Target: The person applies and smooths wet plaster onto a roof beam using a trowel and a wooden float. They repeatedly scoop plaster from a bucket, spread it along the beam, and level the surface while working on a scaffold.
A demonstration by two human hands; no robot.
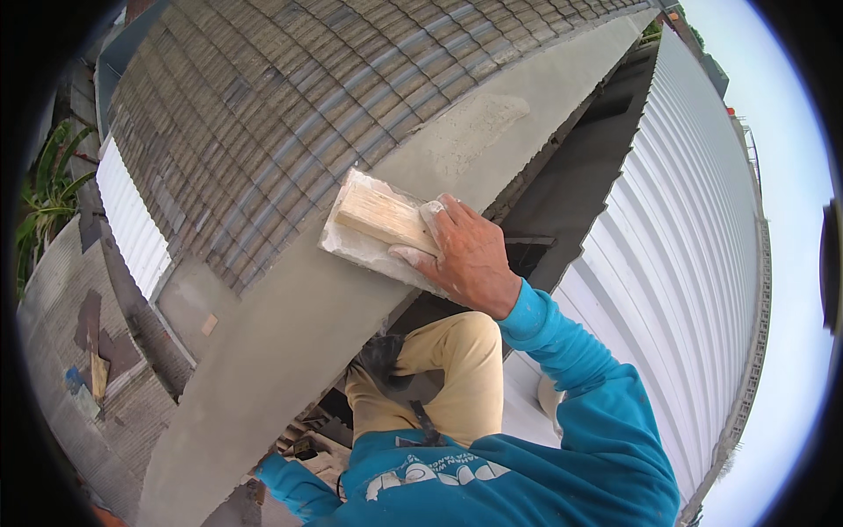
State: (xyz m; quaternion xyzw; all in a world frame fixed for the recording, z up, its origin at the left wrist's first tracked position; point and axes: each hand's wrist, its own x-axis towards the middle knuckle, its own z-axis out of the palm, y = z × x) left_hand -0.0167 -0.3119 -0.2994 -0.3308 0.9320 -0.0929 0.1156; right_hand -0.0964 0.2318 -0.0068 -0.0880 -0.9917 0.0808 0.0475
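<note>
My right hand (pixel 470 250) is closed around the wooden block handle of a plastering float (pixel 378 220). The float's broad plate lies on the smooth grey cement band (pixel 290 329) along the roof edge. Pale dried cement coats the plate, my thumb and some fingertips. A rougher, lighter patch of cement (pixel 479 127) shows farther along the band. My left sleeve (pixel 299 487) reaches down beside the wall at the lower left, and the left hand itself is hidden.
Grey roof tiles (pixel 290 114) slope away beyond the band. On the right, a dark gap (pixel 588 184) separates it from a white corrugated metal roof (pixel 676 237). Lower roofing (pixel 79 325) lies at the left, near green leaves (pixel 53 189). My bent knee (pixel 470 342) is close below the float.
</note>
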